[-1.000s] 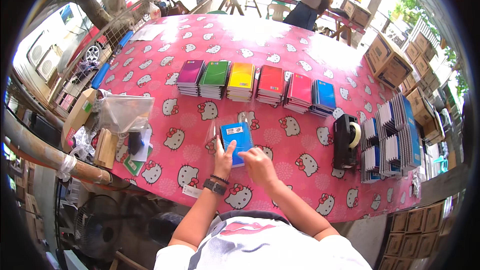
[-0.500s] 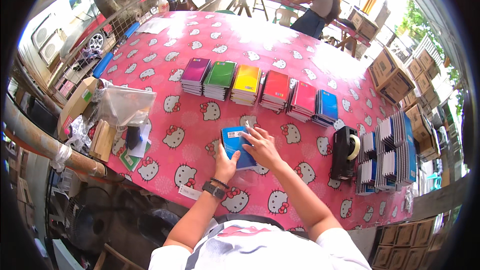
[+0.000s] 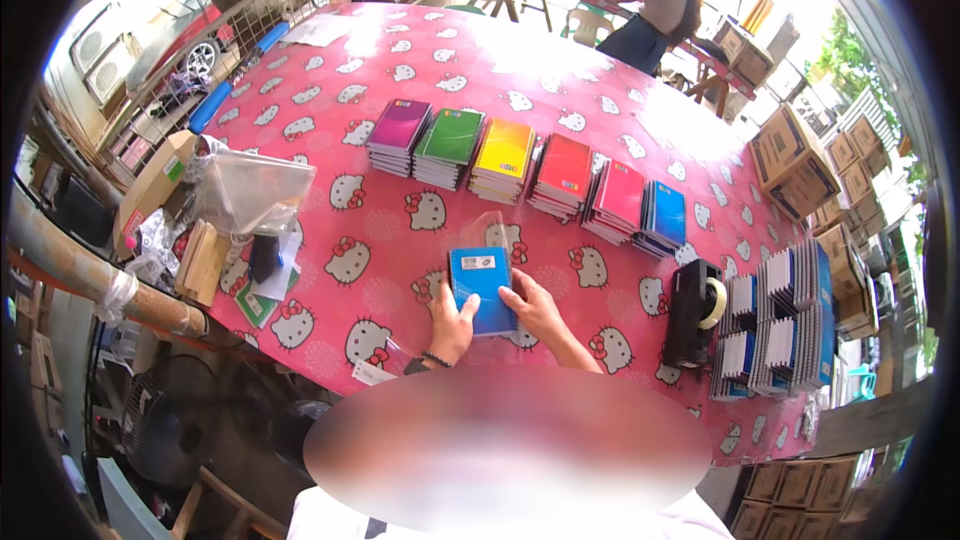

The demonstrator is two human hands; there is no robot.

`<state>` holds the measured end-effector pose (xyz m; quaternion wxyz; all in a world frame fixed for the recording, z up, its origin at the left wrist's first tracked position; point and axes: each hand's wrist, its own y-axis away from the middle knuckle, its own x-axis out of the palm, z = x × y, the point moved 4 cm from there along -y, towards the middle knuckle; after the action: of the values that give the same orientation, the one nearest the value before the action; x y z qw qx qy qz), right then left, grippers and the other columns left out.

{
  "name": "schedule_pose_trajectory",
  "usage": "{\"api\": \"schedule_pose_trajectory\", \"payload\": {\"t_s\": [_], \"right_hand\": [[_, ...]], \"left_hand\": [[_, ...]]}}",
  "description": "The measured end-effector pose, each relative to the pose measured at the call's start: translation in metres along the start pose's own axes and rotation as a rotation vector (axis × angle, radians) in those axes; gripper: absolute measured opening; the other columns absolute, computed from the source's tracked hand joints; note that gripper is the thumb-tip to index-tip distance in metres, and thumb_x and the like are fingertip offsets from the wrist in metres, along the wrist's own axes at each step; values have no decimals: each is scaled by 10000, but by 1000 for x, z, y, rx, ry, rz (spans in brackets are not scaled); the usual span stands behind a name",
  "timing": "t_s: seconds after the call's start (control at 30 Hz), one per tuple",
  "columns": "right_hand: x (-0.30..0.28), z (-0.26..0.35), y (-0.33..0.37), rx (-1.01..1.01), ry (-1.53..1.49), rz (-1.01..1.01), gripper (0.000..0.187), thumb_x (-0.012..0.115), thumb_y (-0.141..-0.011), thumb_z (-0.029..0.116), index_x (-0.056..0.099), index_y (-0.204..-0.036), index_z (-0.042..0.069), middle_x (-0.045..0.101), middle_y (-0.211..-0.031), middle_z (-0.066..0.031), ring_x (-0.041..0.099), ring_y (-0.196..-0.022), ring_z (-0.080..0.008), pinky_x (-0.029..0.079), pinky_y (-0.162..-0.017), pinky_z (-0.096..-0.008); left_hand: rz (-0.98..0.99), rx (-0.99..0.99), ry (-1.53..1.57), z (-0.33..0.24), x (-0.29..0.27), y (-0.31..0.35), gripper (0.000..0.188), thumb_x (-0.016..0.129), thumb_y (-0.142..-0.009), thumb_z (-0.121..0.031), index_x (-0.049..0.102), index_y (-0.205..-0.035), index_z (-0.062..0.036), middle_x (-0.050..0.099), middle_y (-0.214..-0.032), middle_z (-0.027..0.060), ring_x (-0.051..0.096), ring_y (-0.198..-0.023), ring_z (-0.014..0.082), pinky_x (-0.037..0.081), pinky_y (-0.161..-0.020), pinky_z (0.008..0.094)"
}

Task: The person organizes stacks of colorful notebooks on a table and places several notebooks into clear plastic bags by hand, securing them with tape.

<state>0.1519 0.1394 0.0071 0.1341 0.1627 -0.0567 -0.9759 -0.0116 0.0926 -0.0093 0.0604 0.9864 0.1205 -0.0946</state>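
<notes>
A blue spiral notebook (image 3: 488, 290) with a white label near its top lies in front of me. Clear plastic (image 3: 488, 227) sticks out past its far edge, like the mouth of a sleeve. My left hand (image 3: 449, 324) grips the notebook's left side, thumb on the cover. Along the right edge, my right hand (image 3: 541, 312) holds it too, its thumb near the corner of the cover. Beyond them runs a row of notebook stacks: purple (image 3: 400, 127), green (image 3: 451, 137), yellow (image 3: 504, 149), red (image 3: 564, 172), pinkish red (image 3: 618, 188) and blue (image 3: 664, 210).
At right stand a black tape dispenser (image 3: 688, 315) and blue notebook piles (image 3: 815, 315). Clear plastic sleeves (image 3: 255, 190), wooden blocks (image 3: 203, 260) and a dark object (image 3: 265, 258) lie at left. Cardboard boxes (image 3: 792, 160) flank the pink table (image 3: 330, 335). Another person (image 3: 660, 10) works at a far table.
My right hand has come down from the notebook's top right corner to its right edge. The clear plastic now stands out flat beyond the top, and the view has tilted slightly.
</notes>
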Motion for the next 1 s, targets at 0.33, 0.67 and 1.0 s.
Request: {"api": "schedule_pose_trajectory", "payload": {"t_s": [0.33,0.67,1.0], "right_hand": [[-2,23,12,12,218,7,725,649,-819,344,339,-1341,-53,559,-1079,-277,534,-1037,-347,431,-898,-368],[33,45,24,-327,1053,-77,617,372,-921,339,194,-1435,47,117,-1521,-90,27,-1408,-287,106,-1046,-596],[25,58,30,-260,1049,67,603,354,-937,304,154,-1439,37,78,-1525,-98,0,-1409,-284,64,-1050,-602]], "left_hand": [[-97,33,-163,-14,10,5,644,566,-865,-357,363,-1301,70,515,-1135,272,434,-1100,384,359,-943,445],[-66,3,-224,-32,8,13,574,451,-928,-274,277,-1353,70,463,-1240,271,411,-1121,384,338,-969,433],[84,98,32,3,-26,2,447,558,-910,-328,567,-1149,50,640,-1059,83,556,-927,87,450,-821,257]]}}
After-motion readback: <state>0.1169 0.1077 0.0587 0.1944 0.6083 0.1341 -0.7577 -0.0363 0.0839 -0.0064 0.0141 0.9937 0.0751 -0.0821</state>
